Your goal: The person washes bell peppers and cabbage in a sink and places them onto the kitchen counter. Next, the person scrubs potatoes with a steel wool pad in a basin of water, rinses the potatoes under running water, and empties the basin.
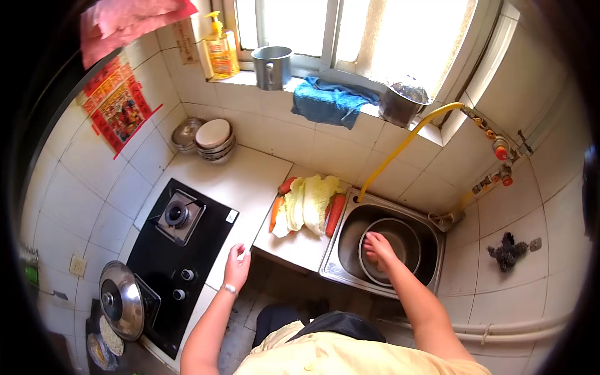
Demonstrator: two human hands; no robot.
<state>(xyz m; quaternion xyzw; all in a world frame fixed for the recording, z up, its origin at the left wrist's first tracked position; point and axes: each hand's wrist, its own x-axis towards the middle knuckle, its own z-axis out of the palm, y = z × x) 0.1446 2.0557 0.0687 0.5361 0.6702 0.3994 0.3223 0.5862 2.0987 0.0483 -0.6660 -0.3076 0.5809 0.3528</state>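
My left hand (237, 267) hangs over the counter edge beside the black gas stove, fingers loosely bent and apart, holding nothing. A bracelet circles that wrist. Over the steel sink (326, 265) at the right, my right hand (379, 251) is above the left part of a round metal basin (406, 240). Its fingers are curled together, and whatever may be inside them is hidden. Between the hands, on the counter, lie pale cabbage leaves (309, 203), with a carrot (275, 214) on their left and another carrot (335, 214) on their right.
A yellow hose (406, 144) runs from the wall taps into the sink corner. The gas stove (206, 234) carries a metal lid (120, 300) near its front. Stacked bowls (215, 139) stand behind it. Along the sill are a soap bottle (221, 55), metal mug (272, 67), blue cloth (331, 101) and pot (400, 105).
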